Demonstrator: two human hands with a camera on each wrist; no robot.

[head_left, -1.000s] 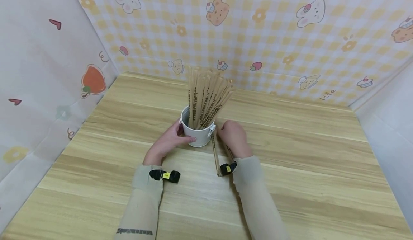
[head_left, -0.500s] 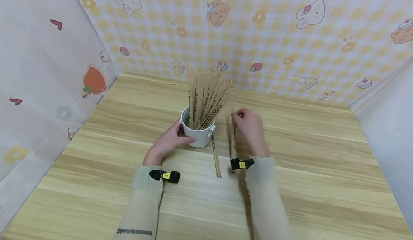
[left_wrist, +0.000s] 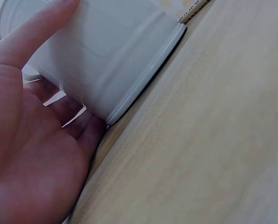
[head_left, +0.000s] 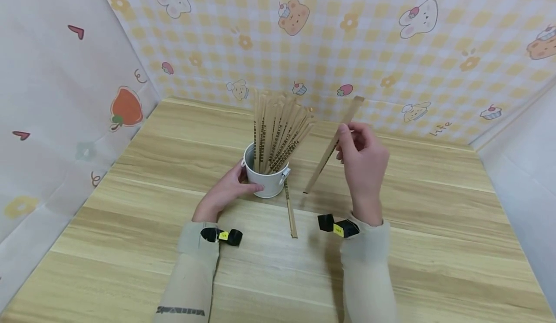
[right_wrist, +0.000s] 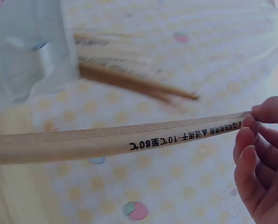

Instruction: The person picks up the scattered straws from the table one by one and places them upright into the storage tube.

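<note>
A small white bucket (head_left: 268, 186) stands upright on the table, holding a fanned bunch of paper-wrapped straws (head_left: 278, 134) with dark printing. My left hand (head_left: 228, 188) holds the bucket from the left, thumb across its front and fingers round the back; the left wrist view shows the palm and fingers against the bucket wall (left_wrist: 97, 56). To the right of the bucket my right hand (head_left: 365, 163) pinches one wrapped straw (head_left: 323, 161) between thumb and fingertips, raised and slanting down to the left. Its printed paper sleeve (right_wrist: 106, 143) fills the middle of the right wrist view.
Another wrapped straw (head_left: 291, 212) lies on the wood-grain table (head_left: 434, 245), its far end hidden behind the bucket. A yellow checked cloth with cartoon prints (head_left: 347, 48) hangs behind the table. White panels (head_left: 65, 96) flank it left and right.
My right hand has lifted a wrapped straw off the table beside the bucket and moved it up and to the right, tilting it. My left hand and the bucket have stayed put.
</note>
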